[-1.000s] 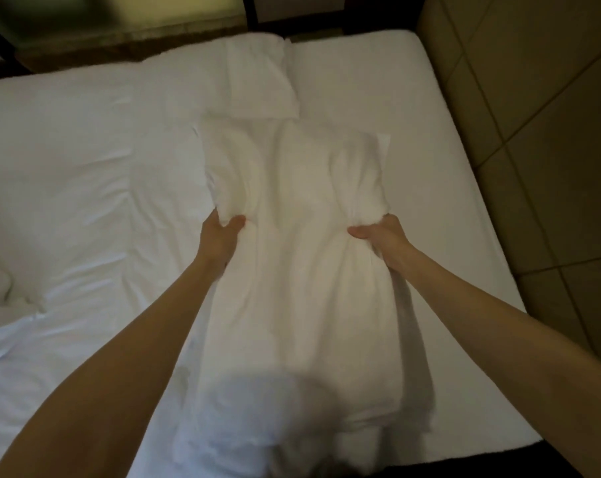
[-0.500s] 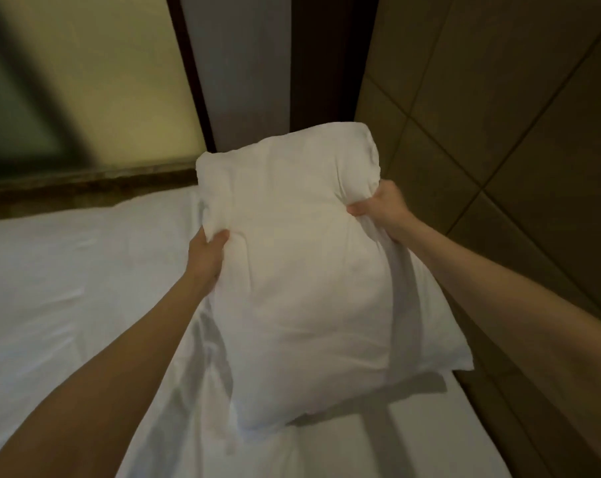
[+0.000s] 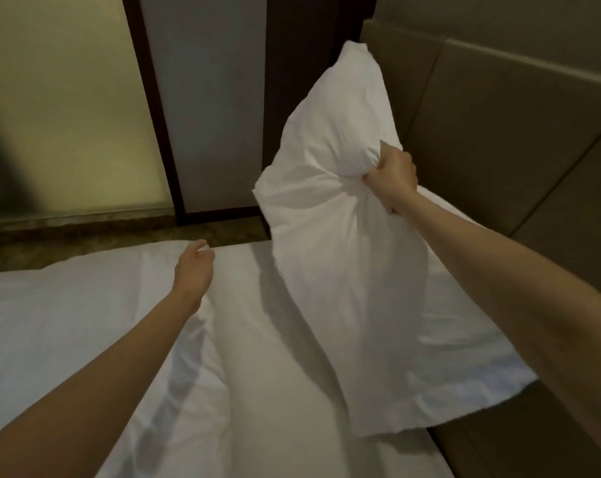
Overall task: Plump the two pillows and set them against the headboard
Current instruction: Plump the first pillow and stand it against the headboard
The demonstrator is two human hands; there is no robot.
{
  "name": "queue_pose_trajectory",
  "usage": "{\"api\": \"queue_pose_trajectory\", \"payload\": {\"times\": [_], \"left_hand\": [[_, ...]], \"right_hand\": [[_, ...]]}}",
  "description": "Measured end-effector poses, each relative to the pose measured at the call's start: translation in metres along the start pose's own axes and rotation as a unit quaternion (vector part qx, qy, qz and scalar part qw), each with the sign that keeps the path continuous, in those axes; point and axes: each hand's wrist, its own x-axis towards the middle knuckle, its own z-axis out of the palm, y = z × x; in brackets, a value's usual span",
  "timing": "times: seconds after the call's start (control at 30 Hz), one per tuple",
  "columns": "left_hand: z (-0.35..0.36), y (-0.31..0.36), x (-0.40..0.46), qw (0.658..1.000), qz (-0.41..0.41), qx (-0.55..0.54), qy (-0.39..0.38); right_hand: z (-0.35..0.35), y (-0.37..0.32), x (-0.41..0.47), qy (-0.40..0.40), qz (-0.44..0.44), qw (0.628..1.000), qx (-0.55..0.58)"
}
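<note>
Above the right side of the bed (image 3: 85,326), a white pillow (image 3: 340,257) hangs in the air. The right hand (image 3: 392,177) is closed tight on the pillow's right edge, about a third of the way down, and the cloth is bunched up in its grip. The pillow stands tall and leans a bit, with its top corner up high in front of the padded headboard (image 3: 492,132). Its bottom end hangs low, near the sheet, and throws a dark shadow on the bed to its left. The left hand (image 3: 195,267) is not holding anything. It is loosely open, with curled fingers, over the far edge of the bed, well apart from the pillow. Both arms are bare and reach out from the bottom of the view. The bed is covered with a white sheet that has some soft folds. Behind the bed is a wall with a dark wooden frame (image 3: 154,108) between a yellowish panel and a grey one. Only one pillow can be clearly seen.
</note>
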Motion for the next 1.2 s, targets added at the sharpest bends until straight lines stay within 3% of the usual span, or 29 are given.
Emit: {"api": "queue_pose_trajectory", "payload": {"times": [0.07, 0.2, 0.3, 0.37, 0.47, 0.6, 0.67, 0.8, 0.9, 1.07, 1.2], "left_hand": [[0.004, -0.007, 0.009, 1.000, 0.007, 0.013, 0.009], [0.020, -0.031, 0.014, 0.999, -0.013, 0.045, -0.006], [0.034, -0.049, 0.015, 0.998, -0.021, 0.055, -0.034], [0.039, -0.055, 0.015, 0.997, -0.026, 0.055, -0.038], [0.049, -0.059, 0.011, 0.997, -0.035, 0.055, -0.046], [0.060, -0.055, -0.001, 0.996, -0.022, 0.051, -0.063], [0.063, -0.049, -0.009, 0.996, -0.010, 0.049, -0.070], [0.058, -0.034, -0.016, 0.996, 0.019, 0.056, -0.073], [0.049, -0.027, -0.018, 0.996, 0.034, 0.058, -0.065], [0.039, -0.040, -0.032, 0.995, 0.024, 0.066, -0.071], [0.039, -0.046, -0.043, 0.994, 0.015, 0.073, -0.084]], "right_hand": [[0.024, 0.023, 0.013, -0.024, -0.018, 0.995, -0.098], [0.072, 0.083, -0.005, -0.213, 0.074, 0.932, -0.283], [0.089, 0.130, -0.036, -0.306, 0.180, 0.897, -0.262], [0.092, 0.145, -0.047, -0.289, 0.186, 0.912, -0.222], [0.085, 0.146, -0.051, -0.246, 0.125, 0.940, -0.199], [0.076, 0.135, -0.063, -0.306, 0.020, 0.918, -0.252], [0.072, 0.125, -0.059, -0.273, -0.026, 0.928, -0.254], [0.045, 0.096, -0.022, -0.176, 0.008, 0.973, -0.148], [0.022, 0.103, -0.011, -0.193, 0.025, 0.965, -0.178], [0.023, 0.144, -0.062, -0.311, 0.049, 0.883, -0.349], [0.026, 0.157, -0.090, -0.218, 0.008, 0.913, -0.345]]}}
